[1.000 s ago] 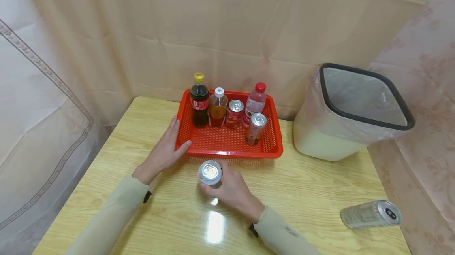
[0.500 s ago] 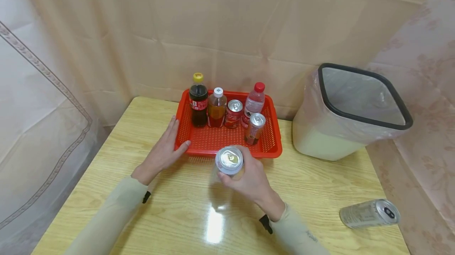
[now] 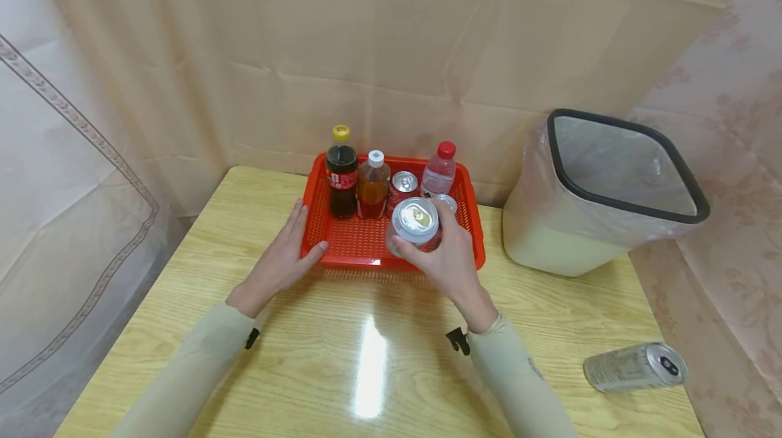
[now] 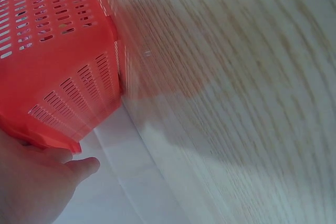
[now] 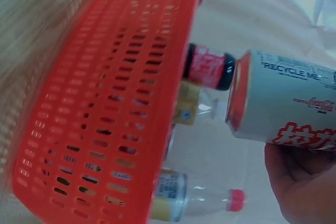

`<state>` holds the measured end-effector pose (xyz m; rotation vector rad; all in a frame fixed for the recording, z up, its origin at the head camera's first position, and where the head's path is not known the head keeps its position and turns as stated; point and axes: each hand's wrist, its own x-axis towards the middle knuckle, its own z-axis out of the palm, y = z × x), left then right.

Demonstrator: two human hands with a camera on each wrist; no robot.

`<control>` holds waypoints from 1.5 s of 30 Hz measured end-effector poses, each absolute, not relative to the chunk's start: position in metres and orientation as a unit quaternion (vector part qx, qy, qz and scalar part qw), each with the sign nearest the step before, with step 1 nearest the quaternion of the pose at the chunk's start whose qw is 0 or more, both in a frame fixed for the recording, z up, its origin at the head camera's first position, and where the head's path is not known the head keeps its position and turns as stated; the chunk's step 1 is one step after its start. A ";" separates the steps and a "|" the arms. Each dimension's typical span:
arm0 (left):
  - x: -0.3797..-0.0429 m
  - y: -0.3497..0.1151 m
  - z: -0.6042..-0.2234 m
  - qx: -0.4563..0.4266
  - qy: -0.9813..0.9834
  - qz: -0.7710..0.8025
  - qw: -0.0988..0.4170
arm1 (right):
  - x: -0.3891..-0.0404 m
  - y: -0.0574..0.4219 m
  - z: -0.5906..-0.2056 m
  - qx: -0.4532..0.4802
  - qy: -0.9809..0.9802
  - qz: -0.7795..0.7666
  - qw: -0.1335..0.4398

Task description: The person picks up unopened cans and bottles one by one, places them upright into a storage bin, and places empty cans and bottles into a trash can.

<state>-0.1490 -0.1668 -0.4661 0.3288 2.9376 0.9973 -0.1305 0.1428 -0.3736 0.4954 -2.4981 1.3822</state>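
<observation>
In my right hand (image 3: 455, 254) is a pale drink can (image 3: 414, 222) with red lettering, held above the front right part of the red plastic basket (image 3: 351, 258). The right wrist view shows the can (image 5: 294, 98) raised clear of the basket rim (image 5: 181, 72), with fingers and thumb around it. My left hand (image 3: 284, 254) rests against the basket's front left corner, its fingers along the side and the thumb at the front rim. Inside stand a cola bottle (image 3: 342, 176) with a yellow cap, an amber drink bottle (image 3: 373, 188), a red can (image 3: 404, 184) and a red-capped clear bottle (image 3: 439, 173). Another can (image 3: 449, 202) is mostly hidden.
A bin (image 3: 552, 238) with a black rim and clear liner stands on the right. One silvery can (image 3: 629, 368) lies on its side near the right edge of the wooden table (image 3: 293, 370). Beige cloth (image 3: 366, 51) hangs behind.
My right hand has lifted the pale can from in front of the basket and carried it forward and right, over the basket. The left hand has stayed at the basket corner.
</observation>
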 end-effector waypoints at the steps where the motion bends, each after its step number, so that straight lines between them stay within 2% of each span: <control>1: -0.149 -0.167 -0.466 0.105 0.942 0.319 0.011 | -0.135 0.142 -0.375 0.162 -0.860 0.469 0.116; 13: -0.149 -0.167 -0.468 0.110 0.938 0.328 0.000 | -0.178 0.124 -0.404 0.119 -0.899 0.408 0.107; 23: -0.149 -0.167 -0.467 0.108 0.938 0.329 -0.001 | -0.202 0.121 -0.419 0.152 -0.937 0.302 0.085; 45: -0.149 -0.166 -0.469 0.104 0.939 0.327 0.000 | -0.207 0.111 -0.434 0.124 -0.969 0.202 0.072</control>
